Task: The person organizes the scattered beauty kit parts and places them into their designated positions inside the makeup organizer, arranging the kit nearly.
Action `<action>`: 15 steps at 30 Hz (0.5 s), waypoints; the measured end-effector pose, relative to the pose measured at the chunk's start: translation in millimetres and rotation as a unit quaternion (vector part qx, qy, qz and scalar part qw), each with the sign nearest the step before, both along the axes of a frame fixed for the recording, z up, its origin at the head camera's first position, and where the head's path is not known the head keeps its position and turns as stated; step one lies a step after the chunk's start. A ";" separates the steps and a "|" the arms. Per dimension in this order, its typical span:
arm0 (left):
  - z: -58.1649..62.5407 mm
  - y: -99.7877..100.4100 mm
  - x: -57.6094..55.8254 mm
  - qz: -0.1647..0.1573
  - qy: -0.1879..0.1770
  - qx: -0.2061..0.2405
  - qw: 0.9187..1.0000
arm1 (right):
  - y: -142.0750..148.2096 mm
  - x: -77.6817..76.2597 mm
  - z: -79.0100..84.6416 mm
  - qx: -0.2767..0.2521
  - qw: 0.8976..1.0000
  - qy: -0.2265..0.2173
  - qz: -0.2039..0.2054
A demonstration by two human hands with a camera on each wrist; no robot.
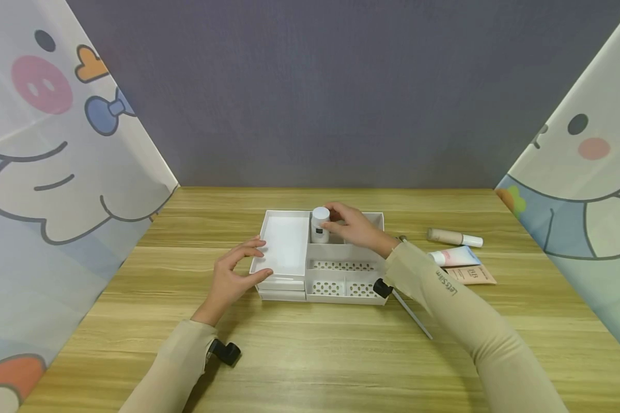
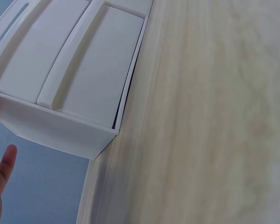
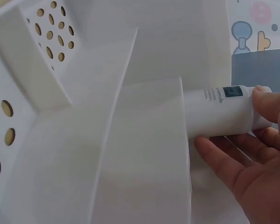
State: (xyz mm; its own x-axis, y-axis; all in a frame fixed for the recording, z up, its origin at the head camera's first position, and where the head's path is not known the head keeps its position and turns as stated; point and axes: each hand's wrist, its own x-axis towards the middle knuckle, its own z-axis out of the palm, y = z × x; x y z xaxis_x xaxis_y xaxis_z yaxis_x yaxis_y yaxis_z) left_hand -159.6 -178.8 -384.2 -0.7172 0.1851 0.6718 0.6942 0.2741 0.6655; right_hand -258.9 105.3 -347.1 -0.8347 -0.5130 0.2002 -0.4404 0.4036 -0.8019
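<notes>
My right hand (image 1: 355,226) grips a white lotion bottle (image 1: 320,225) near its cap. The bottle stands upright, its lower part inside a back compartment of the white desktop organizer (image 1: 343,250). In the right wrist view the dark label on the bottle (image 3: 217,112) shows beside a divider, with the thumb and fingers of the right hand (image 3: 261,172) around it. At the organizer's left side, my left hand (image 1: 233,273) spreads its fingers and thumb around the edge of the flat top tray (image 1: 285,241). Drawer fronts (image 2: 95,65) fill the left wrist view's upper left.
To the right on the wooden table (image 1: 310,355) lie a concealer tube (image 1: 454,237), a white and blue tube (image 1: 460,256) and a beige BB cream tube (image 1: 470,275). A thin stick (image 1: 412,314) lies by the organizer's right front corner, partly under the right forearm.
</notes>
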 end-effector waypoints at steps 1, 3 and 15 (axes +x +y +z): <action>0.0 0.0 0.1 0.000 0.001 0.000 1.000 | 0.0 0.6 0.9 -0.001 1.000 -0.004 0.001; 0.1 0.0 0.3 0.001 0.001 0.000 1.000 | -0.1 1.3 1.9 -0.002 1.000 -0.007 0.001; -0.5 -0.9 0.0 0.001 0.003 -0.003 1.000 | 9.0 0.7 8.9 0.016 1.000 0.011 -0.017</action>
State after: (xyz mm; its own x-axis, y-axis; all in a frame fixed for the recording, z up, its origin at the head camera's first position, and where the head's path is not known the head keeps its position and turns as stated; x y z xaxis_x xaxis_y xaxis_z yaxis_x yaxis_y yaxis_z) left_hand -159.6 -179.7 -384.7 -0.7134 0.1871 0.6753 0.6977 0.2790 0.6598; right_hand -258.2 114.4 -338.2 -0.8476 -0.4905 0.2025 -0.4432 0.4445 -0.7784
